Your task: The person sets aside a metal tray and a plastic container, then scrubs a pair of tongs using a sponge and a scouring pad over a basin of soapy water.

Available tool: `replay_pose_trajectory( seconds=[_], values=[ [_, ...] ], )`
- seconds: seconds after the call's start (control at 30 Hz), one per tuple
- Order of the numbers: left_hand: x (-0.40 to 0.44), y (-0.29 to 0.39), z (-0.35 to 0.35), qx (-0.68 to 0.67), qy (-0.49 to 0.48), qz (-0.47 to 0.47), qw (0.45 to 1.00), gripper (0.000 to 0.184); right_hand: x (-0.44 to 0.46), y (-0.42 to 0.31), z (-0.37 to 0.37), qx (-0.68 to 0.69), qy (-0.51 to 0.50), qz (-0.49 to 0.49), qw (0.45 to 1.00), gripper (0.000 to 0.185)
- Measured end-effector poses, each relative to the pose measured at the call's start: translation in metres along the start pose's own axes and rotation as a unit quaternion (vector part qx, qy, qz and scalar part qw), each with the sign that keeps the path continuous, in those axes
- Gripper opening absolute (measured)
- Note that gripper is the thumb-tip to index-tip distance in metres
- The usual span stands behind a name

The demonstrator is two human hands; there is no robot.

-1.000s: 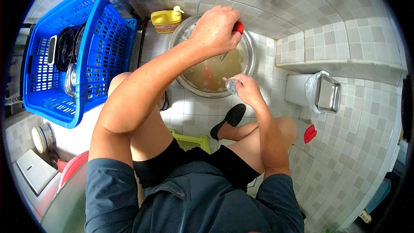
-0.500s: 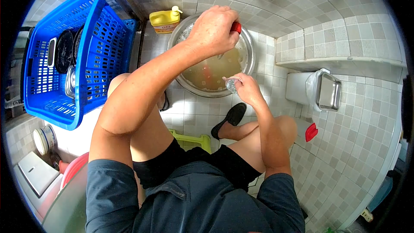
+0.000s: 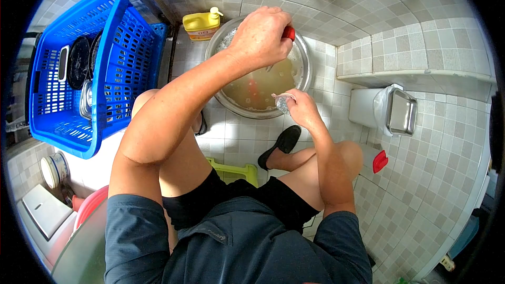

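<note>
My left hand (image 3: 264, 36) is closed on a red handle (image 3: 289, 33) above a round metal basin (image 3: 306, 68). A thin metal part shows just under this hand, its lower end unclear. Cloudy water (image 3: 271, 89) with foam at the edge fills the basin, and a blurred red shape (image 3: 253, 92) shows in it. At the basin's near right rim, my right hand (image 3: 303, 108) is wrapped round a silvery mesh-like scrubber (image 3: 282, 104). A yellow pump bottle (image 3: 202, 25) stands on the floor at the basin's upper left.
On the left, a blue basket (image 3: 100, 121) holds dark pans and metal items. A white bin (image 3: 363, 106) with a metal tray (image 3: 402, 112) stands to the right, with a red object (image 3: 380, 161) below it. My legs flank a green stool (image 3: 250, 171).
The view has shifted very slightly. Both hands keep nearly the same places and hold the same things.
</note>
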State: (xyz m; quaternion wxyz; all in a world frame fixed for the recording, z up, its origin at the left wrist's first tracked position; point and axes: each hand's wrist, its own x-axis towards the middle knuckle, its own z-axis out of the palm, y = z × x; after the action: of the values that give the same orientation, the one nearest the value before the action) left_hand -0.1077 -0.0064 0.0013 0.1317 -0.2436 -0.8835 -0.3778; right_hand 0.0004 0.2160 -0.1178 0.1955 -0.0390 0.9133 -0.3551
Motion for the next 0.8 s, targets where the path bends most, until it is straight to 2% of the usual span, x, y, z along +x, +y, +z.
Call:
replay_pose_trajectory(
  seconds=[0.17,0.8],
  values=[
    [0.0003,0.0002,0.0002,0.002,-0.001,0.000,1.000,0.010,0.0003,0.0006,0.0002,-0.015,-0.002,0.008,1.000,0.023],
    [0.0003,0.0003,0.0011,0.003,-0.003,-0.001,1.000,0.009,-0.0002,-0.0020,-0.0008,-0.013,0.001,-0.006,1.000,0.023]
  ],
)
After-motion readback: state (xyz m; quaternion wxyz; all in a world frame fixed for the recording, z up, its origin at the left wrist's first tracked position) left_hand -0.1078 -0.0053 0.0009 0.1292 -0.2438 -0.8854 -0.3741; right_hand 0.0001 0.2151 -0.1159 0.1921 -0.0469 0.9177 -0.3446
